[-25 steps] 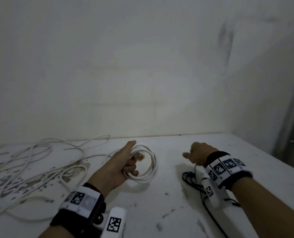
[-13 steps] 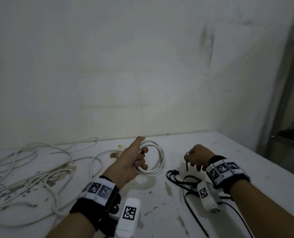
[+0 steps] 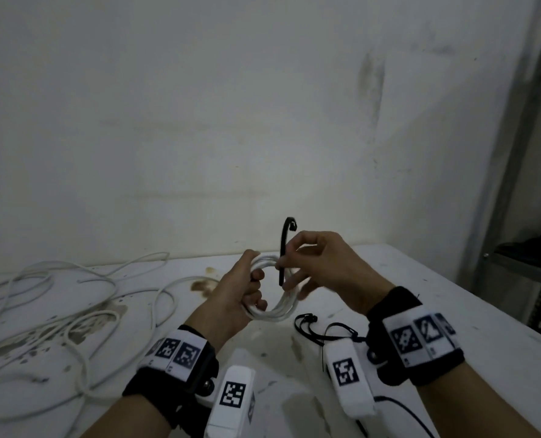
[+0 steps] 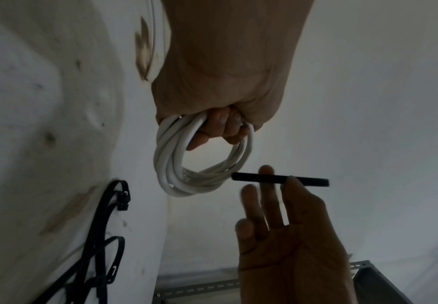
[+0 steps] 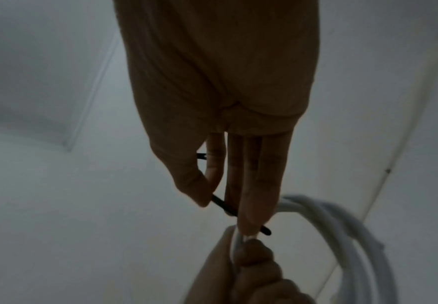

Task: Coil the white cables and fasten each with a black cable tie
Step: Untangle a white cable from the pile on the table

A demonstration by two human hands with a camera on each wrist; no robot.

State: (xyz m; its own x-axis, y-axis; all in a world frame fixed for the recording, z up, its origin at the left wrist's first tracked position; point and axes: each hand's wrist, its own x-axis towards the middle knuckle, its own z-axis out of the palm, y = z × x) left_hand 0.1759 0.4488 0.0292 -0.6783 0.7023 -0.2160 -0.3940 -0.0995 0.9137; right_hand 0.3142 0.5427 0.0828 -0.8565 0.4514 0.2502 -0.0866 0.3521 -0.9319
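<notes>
My left hand [image 3: 247,289] grips a small coil of white cable [image 3: 278,308] and holds it up above the table; its fingers curl round the bundle [image 4: 194,181]. My right hand [image 3: 313,263] pinches a black cable tie [image 3: 283,248] between thumb and forefinger, upright beside the coil's far side. The tie's lower end [image 4: 238,176] touches the coil's edge, and its head curls over at the top. In the right wrist view the tie [image 5: 220,202] runs under my straight fingers towards the coil [image 5: 342,226].
Loose white cables [image 3: 57,298] sprawl over the left of the stained white table [image 3: 452,295]. Several spare black cable ties [image 3: 313,327] lie under my right wrist. A white wall stands close behind, and a grey metal shelf frame [image 3: 515,184] rises at the right.
My right hand lifted a black tie off the table and brought it left to the coil. My left hand raised the coil and moved it right, towards the right hand.
</notes>
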